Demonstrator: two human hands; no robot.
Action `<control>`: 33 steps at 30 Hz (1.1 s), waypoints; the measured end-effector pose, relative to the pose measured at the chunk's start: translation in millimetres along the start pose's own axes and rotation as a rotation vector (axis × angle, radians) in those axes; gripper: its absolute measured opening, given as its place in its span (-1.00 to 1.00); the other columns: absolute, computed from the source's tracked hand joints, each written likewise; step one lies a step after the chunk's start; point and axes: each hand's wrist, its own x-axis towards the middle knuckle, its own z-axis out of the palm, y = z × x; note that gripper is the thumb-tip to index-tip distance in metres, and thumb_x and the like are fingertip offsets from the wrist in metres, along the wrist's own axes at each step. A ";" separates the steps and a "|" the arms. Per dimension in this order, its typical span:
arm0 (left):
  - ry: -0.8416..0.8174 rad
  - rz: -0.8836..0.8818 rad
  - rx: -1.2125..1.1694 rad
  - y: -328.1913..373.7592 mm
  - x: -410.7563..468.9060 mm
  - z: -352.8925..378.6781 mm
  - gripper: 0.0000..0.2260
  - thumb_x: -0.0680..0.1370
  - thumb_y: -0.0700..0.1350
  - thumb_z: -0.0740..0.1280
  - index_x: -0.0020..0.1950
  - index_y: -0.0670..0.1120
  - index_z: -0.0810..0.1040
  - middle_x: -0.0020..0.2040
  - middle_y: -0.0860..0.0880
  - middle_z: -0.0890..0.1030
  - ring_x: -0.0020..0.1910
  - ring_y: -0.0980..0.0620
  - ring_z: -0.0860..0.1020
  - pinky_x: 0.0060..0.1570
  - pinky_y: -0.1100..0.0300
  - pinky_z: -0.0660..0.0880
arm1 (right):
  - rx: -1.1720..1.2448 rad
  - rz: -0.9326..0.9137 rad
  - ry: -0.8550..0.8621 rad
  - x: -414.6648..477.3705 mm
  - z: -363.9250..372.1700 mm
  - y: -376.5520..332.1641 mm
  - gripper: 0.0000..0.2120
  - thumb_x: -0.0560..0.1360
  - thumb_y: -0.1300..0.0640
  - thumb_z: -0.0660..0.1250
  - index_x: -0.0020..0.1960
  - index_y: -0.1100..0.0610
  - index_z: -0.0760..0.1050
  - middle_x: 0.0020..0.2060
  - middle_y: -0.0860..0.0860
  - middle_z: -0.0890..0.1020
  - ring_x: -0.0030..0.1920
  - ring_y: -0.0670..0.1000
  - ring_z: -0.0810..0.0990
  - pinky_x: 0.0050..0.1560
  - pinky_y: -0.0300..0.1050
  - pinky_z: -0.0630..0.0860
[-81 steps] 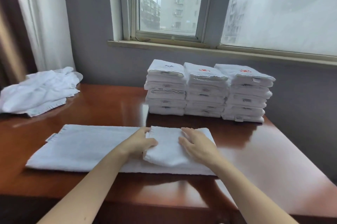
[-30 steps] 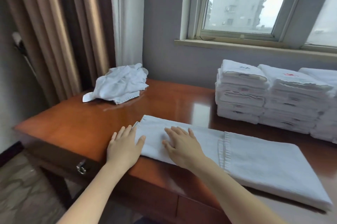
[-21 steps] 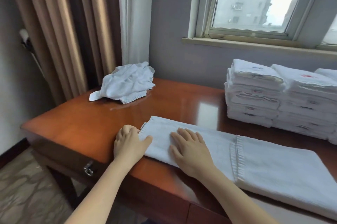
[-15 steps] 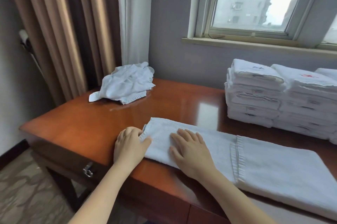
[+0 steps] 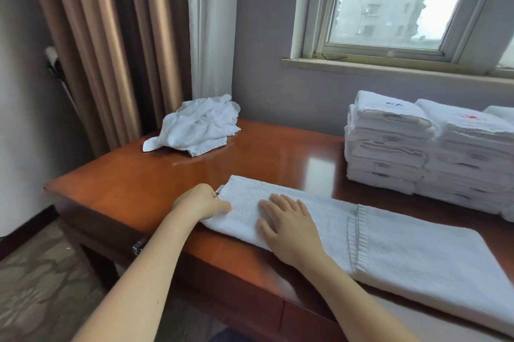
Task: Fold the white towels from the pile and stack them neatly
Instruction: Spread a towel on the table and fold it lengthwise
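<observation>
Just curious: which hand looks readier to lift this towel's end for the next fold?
Probably the left hand: its fingers curl round the end of the towel, while the right hand lies flat on top, pinning it.

The left hand (image 5: 201,202) curls its fingers and pinches the towel (image 5: 417,252) end, thumb on top. The right hand (image 5: 289,226) lies flat, fingers straight.

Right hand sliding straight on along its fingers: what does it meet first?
The right hand would cross the flat white towel onto bare glossy wooden table, likely passing right of the crumpled white towel pile; depth is uncertain.
</observation>
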 end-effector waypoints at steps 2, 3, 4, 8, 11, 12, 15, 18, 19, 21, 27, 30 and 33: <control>0.070 0.032 -0.008 -4.3 -2.2 5.9 -0.60 0.38 0.08 0.40 -0.39 0.01 0.19 -0.46 0.07 0.22 -0.45 0.02 0.23 -0.38 0.17 0.16 | 0.017 0.002 0.004 0.1 -0.2 -0.4 -0.60 0.57 -0.12 0.10 0.36 -0.05 0.40 0.38 -0.08 0.39 0.43 0.01 0.24 0.49 0.00 -0.03; 0.108 0.047 -0.022 -6.5 -3.9 8.5 -0.61 0.38 0.08 0.40 -0.38 0.00 0.20 -0.45 0.07 0.24 -0.44 0.02 0.25 -0.37 0.16 0.17 | 0.023 0.001 0.003 0.0 -0.4 -0.5 -0.60 0.57 -0.11 0.11 0.37 -0.06 0.40 0.38 -0.08 0.39 0.43 0.01 0.24 0.49 0.00 -0.03; 0.145 0.068 -0.051 -8.3 -4.5 10.8 -0.63 0.38 0.06 0.40 -0.38 0.00 0.22 -0.44 0.07 0.27 -0.44 0.02 0.27 -0.37 0.16 0.19 | 0.029 0.000 0.004 0.0 -0.6 -0.5 -0.59 0.57 -0.11 0.11 0.37 -0.06 0.40 0.39 -0.09 0.39 0.43 0.00 0.24 0.49 -0.01 -0.04; 0.176 0.148 -0.351 -5.0 -9.9 13.9 -0.75 0.40 -0.12 0.42 -0.34 -0.05 0.36 -0.37 0.06 0.40 -0.36 0.05 0.36 -0.31 0.14 0.27 | 0.083 0.020 -0.018 -0.3 -3.3 -0.2 -0.56 0.57 -0.11 0.17 0.42 -0.09 0.37 0.42 -0.14 0.37 0.46 -0.06 0.21 0.50 -0.07 -0.05; 0.203 0.216 -0.569 8.9 -19.0 12.6 -0.85 0.43 -0.25 0.44 -0.06 -0.13 0.52 -0.14 0.00 0.57 -0.15 0.02 0.52 -0.18 0.17 0.40 | 0.249 0.099 -0.065 0.7 -13.5 -1.0 -0.51 0.55 -0.10 0.24 0.47 -0.12 0.33 0.38 -0.21 0.42 0.42 -0.13 0.26 0.52 -0.08 0.04; 0.223 0.249 -0.617 15.5 -22.7 12.2 -0.77 0.43 -0.28 0.44 0.04 -0.14 0.51 -0.06 -0.02 0.59 -0.07 0.02 0.55 -0.14 0.22 0.43 | 0.377 0.140 -0.089 1.7 -20.9 -1.7 -0.53 0.56 -0.08 0.26 0.45 -0.11 0.34 0.33 -0.22 0.48 0.37 -0.15 0.32 0.49 -0.08 0.12; 0.231 0.397 -0.690 42.4 -39.6 10.0 -0.64 0.45 -0.30 0.45 0.16 -0.05 0.45 0.01 0.12 0.58 0.01 0.27 0.57 -0.19 0.45 0.44 | 0.931 0.296 -0.120 7.0 -53.6 -2.1 -0.64 0.59 -0.04 0.28 0.37 -0.03 0.45 0.22 -0.10 0.60 0.20 -0.12 0.57 0.20 -0.25 0.44; 0.172 0.555 -0.702 76.0 -60.0 11.3 -0.61 0.47 -0.14 0.47 0.25 0.03 0.44 0.07 0.18 0.60 0.02 0.37 0.56 -0.16 0.44 0.49 | 1.276 0.353 -0.147 8.5 -93.9 4.6 -0.67 0.57 -0.15 0.26 0.22 -0.01 0.58 0.12 0.07 0.67 0.08 0.05 0.68 0.09 -0.04 0.62; 0.144 0.596 -0.701 89.6 -66.8 13.9 -0.60 0.47 -0.04 0.47 0.26 0.05 0.44 0.07 0.17 0.61 0.03 0.33 0.57 -0.14 0.38 0.50 | 1.328 0.343 -0.167 6.2 -107.0 10.3 -0.64 0.55 -0.19 0.26 0.20 -0.01 0.61 0.10 0.09 0.68 0.09 0.09 0.67 0.14 0.07 0.60; 0.060 0.640 -0.715 115.6 -80.3 18.9 -0.52 0.45 0.18 0.41 0.30 0.11 0.37 0.07 0.13 0.65 -0.01 0.31 0.60 -0.16 0.35 0.50 | 1.375 0.336 -0.184 0.0 -129.5 23.8 -0.63 0.53 -0.17 0.28 0.20 0.01 0.61 0.07 0.10 0.69 0.11 0.13 0.66 0.17 0.14 0.58; -0.089 0.679 -0.937 177.5 -97.0 50.5 -0.59 0.63 -0.02 0.19 0.48 -0.01 0.25 0.01 0.03 0.71 -0.06 0.09 0.66 -0.17 0.28 0.56 | 1.190 0.447 0.144 -40.6 -173.2 83.8 -0.78 0.46 0.45 0.20 -0.03 0.25 0.56 -0.17 0.15 0.61 -0.18 0.08 0.59 -0.20 -0.13 0.52; -0.079 0.723 -0.832 198.6 -101.3 73.5 -0.61 0.62 -0.06 0.22 0.45 0.01 0.33 0.19 0.08 0.63 0.16 0.19 0.58 0.23 0.13 0.51 | 1.157 0.517 0.247 -67.4 -190.1 114.7 -0.77 0.45 0.46 0.19 -0.02 0.22 0.52 -0.20 0.12 0.62 -0.23 0.04 0.61 -0.24 -0.15 0.54; -0.138 0.744 -0.648 214.5 -105.2 100.6 -0.61 0.65 -0.03 0.19 0.49 0.02 0.31 0.40 0.04 0.47 0.38 0.14 0.42 0.43 0.01 0.32 | 1.139 0.538 0.292 -93.6 -201.8 141.6 -0.78 0.46 0.45 0.18 -0.09 0.20 0.51 -0.30 0.05 0.63 -0.32 -0.04 0.63 -0.36 -0.21 0.55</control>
